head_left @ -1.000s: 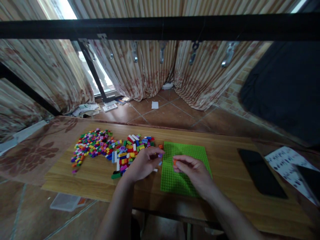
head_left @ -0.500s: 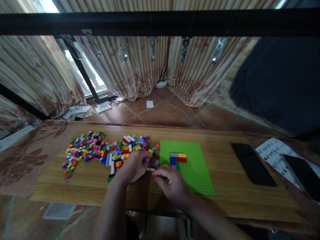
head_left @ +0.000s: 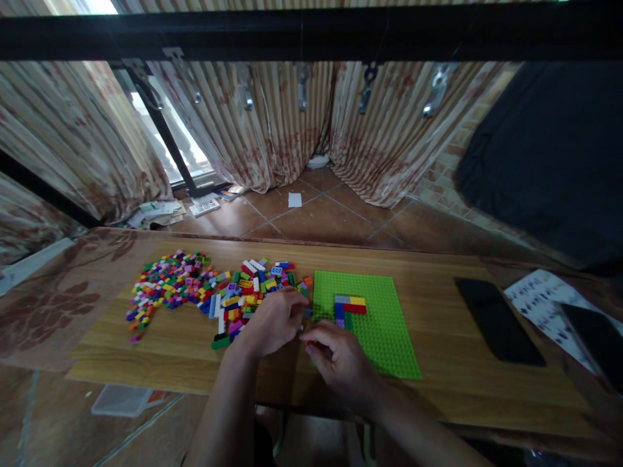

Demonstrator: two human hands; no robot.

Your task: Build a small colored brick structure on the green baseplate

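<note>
My left hand (head_left: 277, 319) is closed at the right edge of a pile of toy building bricks (head_left: 243, 292). Its fingertips point down, and whatever they hold is hidden. Close beside it, my right hand (head_left: 341, 360) pinches a small red brick (head_left: 308, 342), only partly visible, over the near left corner of a green baseplate (head_left: 384, 337). On that plate, grey, yellow, red, blue, purple and green bricks (head_left: 351, 305) form a corner shape.
A heap of smaller bricks (head_left: 170, 279) lies on the left of the wooden table (head_left: 165, 357). To the right are a black flat panel (head_left: 499, 321), a printed sheet (head_left: 540, 301) and a dark phone-like device (head_left: 591, 337). A clear plastic box (head_left: 121, 400) is on the floor.
My left hand has shifted right, closer to my right hand, and now covers the spot where a white brick lay. The right hand keeps its pinch. The view has tilted slightly.
</note>
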